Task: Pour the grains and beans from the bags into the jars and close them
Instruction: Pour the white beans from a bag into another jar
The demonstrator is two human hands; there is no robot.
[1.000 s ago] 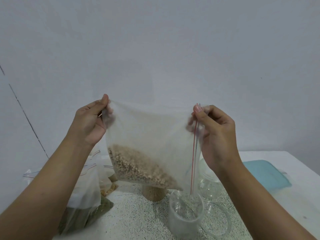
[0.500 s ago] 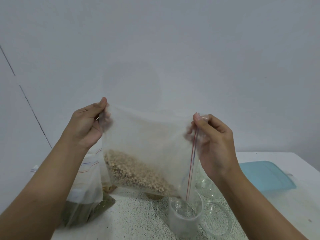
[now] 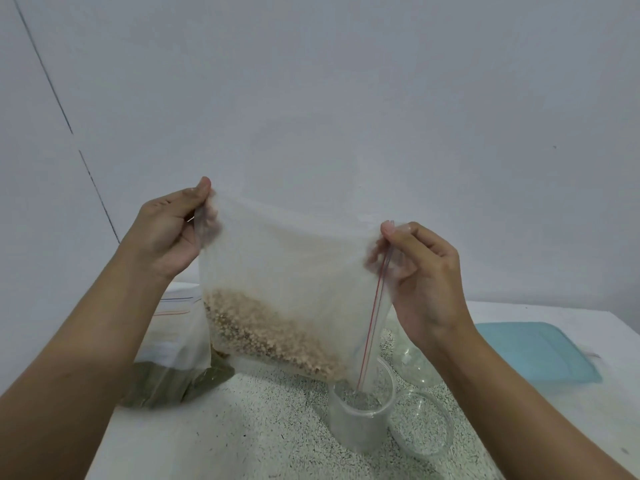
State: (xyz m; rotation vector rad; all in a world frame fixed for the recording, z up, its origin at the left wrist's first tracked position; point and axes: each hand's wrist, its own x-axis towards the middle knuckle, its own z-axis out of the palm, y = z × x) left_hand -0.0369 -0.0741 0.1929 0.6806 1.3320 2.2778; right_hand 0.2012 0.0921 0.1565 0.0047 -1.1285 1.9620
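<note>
Bag (image 3: 287,271) over table (image 3: 242,427), left hand (image 3: 169,233) and right hand (image 3: 426,275) at top corners. Lower right corner at jar (image 3: 360,417) mouth. Second jar (image 3: 420,429) just right, third jar (image 3: 415,365) behind. Other bags (image 3: 173,358) left, tray (image 3: 533,351) far right.

A white table (image 3: 519,311) carries a speckled covering (image 3: 270,427) across its middle. On the covering an open clear jar (image 3: 360,433) stands upright. Just beside it at three o'clock lies a shallow clear round piece (image 3: 420,445), lid or dish, hard to tell. At one o'clock is another clear vessel (image 3: 417,372), partly hidden. At nine o'clock, near the table's left edge, slumps a zip bag of dark green contents (image 3: 162,379). Well apart at two o'clock lies a flat pale blue lid (image 3: 536,351).
</note>
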